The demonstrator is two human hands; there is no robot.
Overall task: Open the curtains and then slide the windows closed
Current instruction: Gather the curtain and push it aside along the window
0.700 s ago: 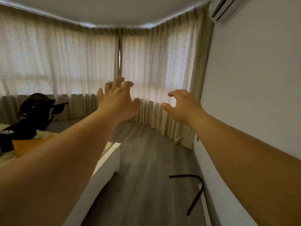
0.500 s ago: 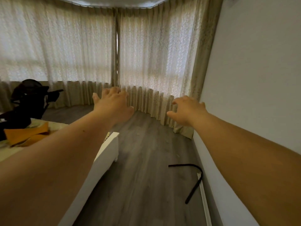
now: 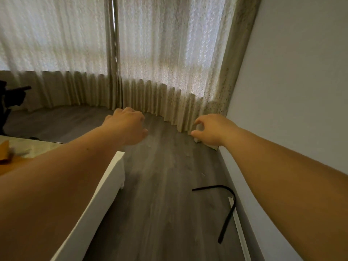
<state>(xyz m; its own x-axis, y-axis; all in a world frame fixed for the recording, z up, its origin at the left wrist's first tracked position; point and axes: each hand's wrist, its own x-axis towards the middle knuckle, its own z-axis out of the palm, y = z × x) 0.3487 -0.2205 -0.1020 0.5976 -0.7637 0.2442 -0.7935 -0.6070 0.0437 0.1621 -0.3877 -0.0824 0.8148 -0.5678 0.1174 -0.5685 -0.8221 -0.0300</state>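
A single head-worn view looks forward and down, across floor (image 3: 160, 185) toward drawn curtains (image 3: 160, 53).

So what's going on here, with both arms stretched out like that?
A person is reaching toward the closed curtains with both bare hands, heading to open them. The left hand and the right hand are both empty and not touching the fabric yet, fingers loosely curled. The curtains hang fully drawn down to the wood floor, so any windows are hidden. A white bed frame sits to the left, and a black cable lies by the right wall.
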